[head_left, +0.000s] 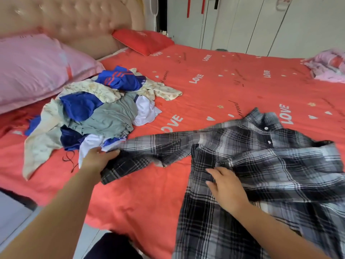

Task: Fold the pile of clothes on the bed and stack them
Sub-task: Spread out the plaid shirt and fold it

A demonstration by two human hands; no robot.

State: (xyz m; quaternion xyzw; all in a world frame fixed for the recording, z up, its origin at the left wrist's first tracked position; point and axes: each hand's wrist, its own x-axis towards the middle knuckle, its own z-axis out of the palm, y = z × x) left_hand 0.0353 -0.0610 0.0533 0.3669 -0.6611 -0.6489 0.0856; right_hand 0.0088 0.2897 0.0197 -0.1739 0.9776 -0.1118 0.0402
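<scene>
- Bed (pixel 214 71): covered by a coral-red sheet printed with white "LOVE" lettering; it carries every item below.
- Black, grey and white plaid button-up shirt (pixel 270 165): spread open near the bed's near edge, toward the near right corner. The collar points to the far side. The hem hangs over the near edge.
- Left sleeve of the shirt (pixel 153 146): stretched out flat toward the left side of the bed, reaching the edge of the pile.
- Left hand (pixel 100 157): fingers and thumb closed round the cuff end of that sleeve, gripping it. The cuff hangs below the hand.
- Right hand (pixel 227 187): flat, fingers straight and slightly spread, pressing on the plaid button-up shirt at its front panel.
- Loose pile of unfolded clothes (pixel 93 113): blue, grey-green, white and cream floral fabrics, heaped near the bed's left edge, just beside the pillow.
- Large pink pillow (pixel 37 68): at the head corner on the left, against the padded beige tufted headboard (pixel 74 19).
- Small red pillow (pixel 143 41): at the head edge, farther along.
- Crumpled pink floral bedding (pixel 330 66): at the far right edge.
</scene>
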